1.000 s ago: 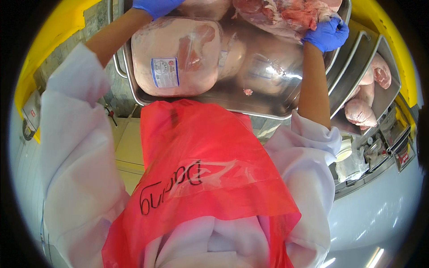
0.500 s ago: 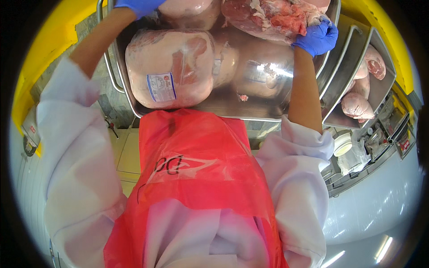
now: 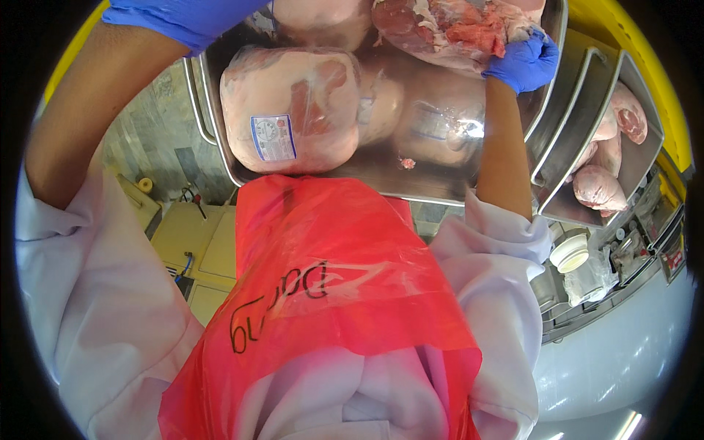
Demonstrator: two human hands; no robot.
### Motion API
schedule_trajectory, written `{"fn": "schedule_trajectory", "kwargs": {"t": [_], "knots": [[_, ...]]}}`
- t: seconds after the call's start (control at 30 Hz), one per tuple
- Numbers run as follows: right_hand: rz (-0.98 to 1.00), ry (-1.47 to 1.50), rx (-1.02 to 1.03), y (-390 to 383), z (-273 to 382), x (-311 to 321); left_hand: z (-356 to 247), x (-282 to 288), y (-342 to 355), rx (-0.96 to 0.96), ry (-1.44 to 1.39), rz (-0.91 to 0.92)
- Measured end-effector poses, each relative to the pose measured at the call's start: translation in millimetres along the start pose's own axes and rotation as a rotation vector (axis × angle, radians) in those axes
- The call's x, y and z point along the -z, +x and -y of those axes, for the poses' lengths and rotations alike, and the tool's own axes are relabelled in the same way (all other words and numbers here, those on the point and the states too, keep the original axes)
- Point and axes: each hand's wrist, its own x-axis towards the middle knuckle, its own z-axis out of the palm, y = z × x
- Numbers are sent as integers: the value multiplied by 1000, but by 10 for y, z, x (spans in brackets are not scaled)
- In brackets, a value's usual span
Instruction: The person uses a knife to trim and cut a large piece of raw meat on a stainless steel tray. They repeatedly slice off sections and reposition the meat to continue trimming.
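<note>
My right hand (image 3: 524, 62), in a blue glove, is closed on the right end of a large raw meat cut (image 3: 455, 33) with red flesh and pale fat at the far right of a metal tray (image 3: 440, 192). My left hand (image 3: 183, 20), also blue-gloved, reaches up at the far left; the top edge cuts off its fingers. Nearest me in the tray sits a big plastic-wrapped meat cut (image 3: 323, 103) bearing a white and blue label. Behind it lies another pale wrapped cut (image 3: 323, 23). A small meat scrap (image 3: 407, 163) rests on the tray bottom.
Right of the tray, a second metal tray (image 3: 629, 176) holds several smaller meat pieces (image 3: 600, 188). Below it are a white round container (image 3: 570, 253) and a clear plastic bag (image 3: 590, 277). A yellow edge (image 3: 664, 81) borders the right. My red apron (image 3: 345, 257) meets the near rim.
My left forearm has swung outward to the left, and the glove shows lower and larger. My right hand keeps its hold on the raw cut. The whole view has shifted slightly.
</note>
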Motion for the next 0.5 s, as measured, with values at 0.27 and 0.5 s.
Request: {"fn": "schedule_trajectory", "kwargs": {"t": [0.27,0.5], "knots": [[-5,-20,31,-40,109,-38,-249,-254,-804,91,-48,169],[-29,30,-13,-30,67,-18,-384,23,-957,410,-339,141]]}}
